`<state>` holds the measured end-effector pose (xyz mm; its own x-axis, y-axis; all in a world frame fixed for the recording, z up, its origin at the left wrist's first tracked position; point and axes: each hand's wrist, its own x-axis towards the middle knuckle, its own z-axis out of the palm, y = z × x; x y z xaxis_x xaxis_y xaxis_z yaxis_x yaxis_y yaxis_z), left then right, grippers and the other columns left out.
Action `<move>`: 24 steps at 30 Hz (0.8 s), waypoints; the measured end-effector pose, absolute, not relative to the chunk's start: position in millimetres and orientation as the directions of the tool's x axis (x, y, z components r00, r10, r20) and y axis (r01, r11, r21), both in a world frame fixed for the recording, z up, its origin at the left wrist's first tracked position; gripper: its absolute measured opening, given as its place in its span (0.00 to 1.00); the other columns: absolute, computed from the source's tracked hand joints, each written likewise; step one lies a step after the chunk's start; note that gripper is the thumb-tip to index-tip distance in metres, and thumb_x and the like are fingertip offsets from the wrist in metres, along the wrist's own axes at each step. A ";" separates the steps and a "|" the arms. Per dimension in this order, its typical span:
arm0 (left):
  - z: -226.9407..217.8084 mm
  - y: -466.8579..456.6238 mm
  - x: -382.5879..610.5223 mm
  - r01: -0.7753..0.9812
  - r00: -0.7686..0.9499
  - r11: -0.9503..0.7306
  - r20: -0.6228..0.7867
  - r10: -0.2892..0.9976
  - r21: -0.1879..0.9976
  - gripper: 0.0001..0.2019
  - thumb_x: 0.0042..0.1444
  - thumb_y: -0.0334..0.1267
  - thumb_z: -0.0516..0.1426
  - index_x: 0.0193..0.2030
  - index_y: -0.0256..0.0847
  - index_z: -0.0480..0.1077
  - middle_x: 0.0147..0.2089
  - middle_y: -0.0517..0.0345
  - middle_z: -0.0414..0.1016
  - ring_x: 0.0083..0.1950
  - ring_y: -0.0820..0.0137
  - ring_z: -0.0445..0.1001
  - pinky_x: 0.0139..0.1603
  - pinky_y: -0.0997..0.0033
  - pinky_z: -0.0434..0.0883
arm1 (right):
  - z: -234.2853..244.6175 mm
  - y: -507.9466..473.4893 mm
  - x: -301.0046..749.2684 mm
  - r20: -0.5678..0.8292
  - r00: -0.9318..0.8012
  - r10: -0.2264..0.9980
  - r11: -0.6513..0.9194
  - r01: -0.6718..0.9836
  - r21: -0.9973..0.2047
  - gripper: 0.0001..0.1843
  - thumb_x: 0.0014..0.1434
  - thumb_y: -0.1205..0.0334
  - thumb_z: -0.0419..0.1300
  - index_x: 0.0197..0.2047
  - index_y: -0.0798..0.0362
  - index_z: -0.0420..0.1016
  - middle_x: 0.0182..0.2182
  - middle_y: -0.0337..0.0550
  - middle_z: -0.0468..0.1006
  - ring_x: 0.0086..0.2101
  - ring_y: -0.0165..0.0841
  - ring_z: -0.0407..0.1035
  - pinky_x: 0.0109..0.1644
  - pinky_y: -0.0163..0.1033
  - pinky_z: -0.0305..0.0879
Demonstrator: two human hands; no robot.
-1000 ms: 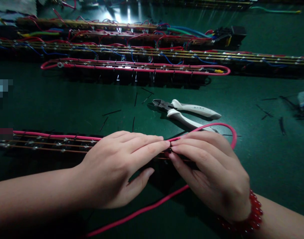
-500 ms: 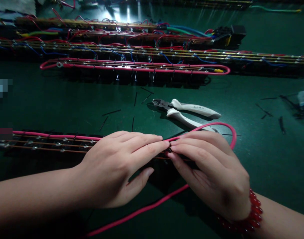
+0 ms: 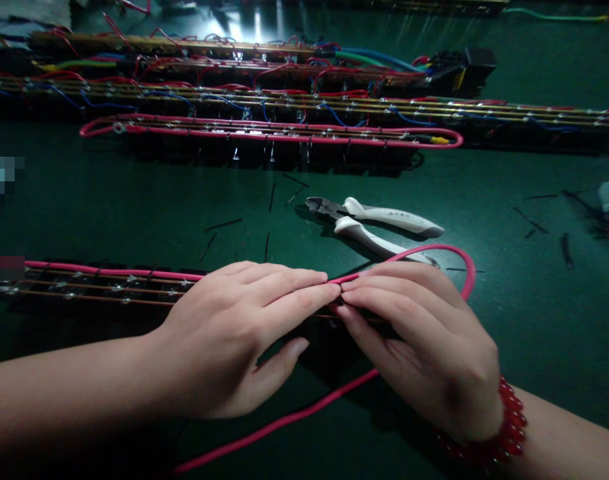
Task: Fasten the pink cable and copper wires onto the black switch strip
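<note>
My left hand (image 3: 239,327) lies with fingers stretched over a long dark assembly with copper-coloured rods (image 3: 74,295), its fingertips pressing beside a red cable (image 3: 279,423). Along the back rod the cable is held by small black ties. At the left fingertips, my right hand (image 3: 424,333) is closed in a pinch on a small black piece, apparently a cable tie (image 3: 340,299); fingers cover most of it. From there the red cable loops around behind my right hand and runs back under it toward the front. A red bead bracelet circles my right wrist.
Diagonal cutters (image 3: 384,217) with white handles lie just behind my right hand. Several black offcuts (image 3: 223,225) are scattered on the green table (image 3: 109,213). Farther back are wired rod assemblies (image 3: 284,100), one wrapped by a red cable (image 3: 309,140).
Both hands keep almost the same position and grip. The whole view has shifted very slightly; nothing else visibly moves.
</note>
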<state>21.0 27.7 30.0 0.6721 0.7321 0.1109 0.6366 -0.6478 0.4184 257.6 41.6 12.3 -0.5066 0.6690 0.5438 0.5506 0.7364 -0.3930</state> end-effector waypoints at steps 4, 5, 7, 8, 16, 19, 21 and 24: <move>31.1 27.6 20.8 0.632 0.673 -0.638 0.098 0.733 0.440 0.24 0.66 0.38 0.56 0.68 0.46 0.60 0.67 0.63 0.70 0.64 0.72 0.70 0.62 0.69 0.66 | 11.5 42.3 256.4 0.554 -0.504 0.662 0.742 0.546 -0.390 0.08 0.59 0.73 0.67 0.42 0.56 0.77 0.37 0.45 0.84 0.41 0.38 0.76 0.48 0.46 0.75; 31.4 27.7 20.8 0.629 0.672 -0.635 0.097 0.734 0.448 0.24 0.66 0.38 0.56 0.68 0.47 0.60 0.67 0.63 0.70 0.64 0.72 0.70 0.62 0.69 0.66 | 11.4 42.5 255.9 0.555 -0.503 0.663 0.741 0.545 -0.391 0.08 0.59 0.73 0.66 0.42 0.56 0.77 0.37 0.45 0.84 0.41 0.38 0.76 0.48 0.46 0.75; 32.2 28.0 20.7 0.620 0.672 -0.631 0.099 0.734 0.467 0.25 0.65 0.38 0.56 0.68 0.47 0.59 0.67 0.63 0.70 0.64 0.72 0.70 0.62 0.69 0.67 | 11.6 42.9 255.0 0.553 -0.500 0.666 0.738 0.547 -0.394 0.07 0.59 0.73 0.66 0.41 0.55 0.77 0.37 0.44 0.84 0.40 0.38 0.76 0.48 0.46 0.75; 32.7 28.3 20.7 0.614 0.674 -0.629 0.098 0.732 0.477 0.25 0.65 0.38 0.57 0.68 0.47 0.59 0.67 0.63 0.70 0.64 0.72 0.70 0.62 0.69 0.67 | 12.0 43.2 254.7 0.549 -0.501 0.669 0.736 0.549 -0.396 0.07 0.59 0.73 0.66 0.41 0.54 0.76 0.37 0.44 0.84 0.40 0.38 0.77 0.48 0.46 0.75; 34.1 30.8 20.4 0.586 0.699 -0.649 0.103 0.708 0.485 0.24 0.65 0.37 0.56 0.67 0.47 0.60 0.68 0.61 0.69 0.65 0.71 0.70 0.62 0.70 0.67 | 13.6 43.0 255.4 0.552 -0.491 0.674 0.732 0.544 -0.411 0.08 0.58 0.74 0.66 0.40 0.54 0.77 0.37 0.44 0.84 0.39 0.38 0.77 0.46 0.46 0.76; 32.9 30.8 20.3 0.581 0.698 -0.654 0.116 0.706 0.485 0.22 0.65 0.37 0.56 0.66 0.48 0.61 0.68 0.62 0.69 0.65 0.71 0.71 0.61 0.68 0.67 | 12.9 43.0 255.5 0.547 -0.501 0.671 0.737 0.532 -0.416 0.08 0.58 0.74 0.65 0.40 0.54 0.76 0.37 0.44 0.84 0.40 0.38 0.77 0.47 0.45 0.75; 32.4 30.7 20.1 0.581 0.698 -0.654 0.116 0.706 0.484 0.21 0.66 0.37 0.56 0.65 0.49 0.62 0.69 0.62 0.68 0.64 0.71 0.71 0.60 0.68 0.67 | 12.4 43.4 255.9 0.548 -0.515 0.659 0.749 0.520 -0.411 0.08 0.58 0.74 0.65 0.39 0.54 0.75 0.37 0.44 0.83 0.40 0.38 0.77 0.47 0.45 0.75; 32.7 30.6 19.8 0.581 0.702 -0.658 0.115 0.703 0.479 0.21 0.66 0.38 0.55 0.65 0.50 0.62 0.69 0.62 0.68 0.64 0.71 0.71 0.60 0.68 0.68 | 12.2 43.7 256.7 0.546 -0.529 0.649 0.758 0.510 -0.406 0.08 0.58 0.75 0.65 0.39 0.55 0.74 0.36 0.44 0.83 0.40 0.38 0.76 0.46 0.45 0.74</move>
